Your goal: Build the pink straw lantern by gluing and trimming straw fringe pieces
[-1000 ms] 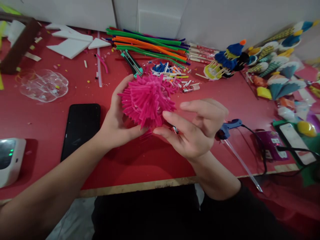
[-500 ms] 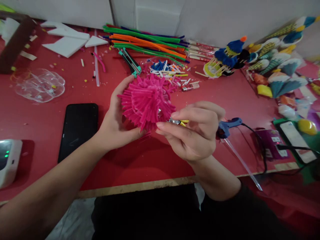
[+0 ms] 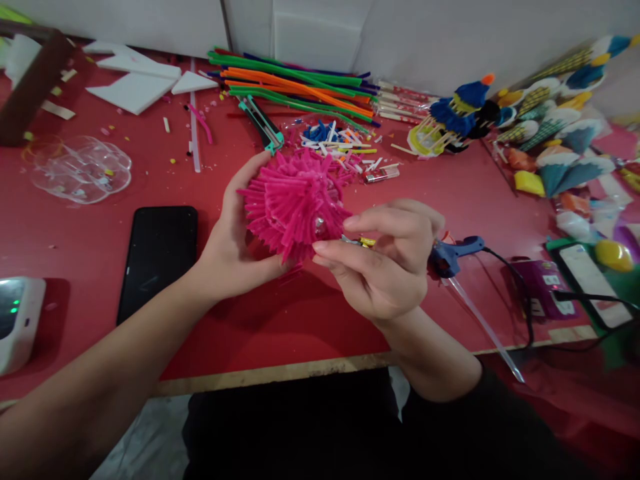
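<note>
Many straws (image 3: pixel 300 83) — behind spiky ball (image 3: pixel 293 203).

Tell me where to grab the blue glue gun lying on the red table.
Take the blue glue gun by its handle, from above and the right: it lies flat with its clear glue stick trailing toward the table edge and its black cord running right.

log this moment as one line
left hand: holds pink spiky ball | right hand: pinches small tool at ball | surface: red table

Bare forearms, black sleeve at right elbow, dark lap
</note>
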{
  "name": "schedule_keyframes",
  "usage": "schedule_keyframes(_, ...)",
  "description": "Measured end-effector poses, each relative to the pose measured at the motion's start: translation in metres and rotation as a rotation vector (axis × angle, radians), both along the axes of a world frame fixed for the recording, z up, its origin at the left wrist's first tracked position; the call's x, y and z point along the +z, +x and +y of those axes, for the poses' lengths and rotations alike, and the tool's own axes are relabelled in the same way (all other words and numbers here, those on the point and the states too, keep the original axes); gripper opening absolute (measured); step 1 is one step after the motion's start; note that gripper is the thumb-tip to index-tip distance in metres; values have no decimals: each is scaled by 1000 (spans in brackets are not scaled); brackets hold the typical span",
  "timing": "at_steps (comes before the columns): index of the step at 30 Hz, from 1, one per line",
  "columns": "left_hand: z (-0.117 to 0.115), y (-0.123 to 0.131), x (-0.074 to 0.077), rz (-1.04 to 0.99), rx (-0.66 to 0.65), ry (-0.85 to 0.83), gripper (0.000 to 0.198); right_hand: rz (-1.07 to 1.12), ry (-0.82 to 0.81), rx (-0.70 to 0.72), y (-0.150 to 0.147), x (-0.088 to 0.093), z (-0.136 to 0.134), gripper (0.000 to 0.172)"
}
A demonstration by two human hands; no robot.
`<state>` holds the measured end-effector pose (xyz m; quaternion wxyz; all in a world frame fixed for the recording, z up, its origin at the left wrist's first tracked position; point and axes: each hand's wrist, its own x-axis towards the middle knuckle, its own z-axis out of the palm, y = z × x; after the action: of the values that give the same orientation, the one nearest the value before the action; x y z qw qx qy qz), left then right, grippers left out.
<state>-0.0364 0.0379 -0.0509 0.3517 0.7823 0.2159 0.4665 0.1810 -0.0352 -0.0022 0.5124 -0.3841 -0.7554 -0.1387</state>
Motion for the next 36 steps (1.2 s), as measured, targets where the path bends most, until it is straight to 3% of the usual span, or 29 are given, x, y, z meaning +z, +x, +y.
schedule_keyframes(6, 7, -2, -11, -85, 62, 10, 124, 35, -76, -5, 2, 6, 0, 19)
schedule_keyframes(10, 13, 3, -20, -354, 274, -10, 97, -56, -201, 141, 2, -3, 9, 8)
schedule_keyframes(14, 14, 8, -20, -480, 456, -113, 76, -314, -386, 207, -5, -21, 15, 20)
schedule_keyframes(17, 15, 8, -21, -495, 451, -113, 79, -353, -426, 208, -9, -26, 12, 25)
schedule_keyframes(22, 18, 5, -24, -486, 497, -116, 93, -462, -513, 401, -5, -17, 10, 19)
schedule_keyframes(26, 14, 8, -20, -476, 485, -144, 83, -566, -592, 414, -4, -18, 11, 18)
schedule_keyframes(29, 10, 10, -16, -477, 476, -146, 82, -443, -580, 461, -8, -19, 10, 24)
schedule_keyframes(33, 9, 11, -17, -474, 476, -160, 87, 3, -669, 499, -8, -15, 8, 15)
schedule_keyframes(36, 12, 8, -22, -470, 415, -110, 96, 246, -783, 514, -6, -12, 5, 22)
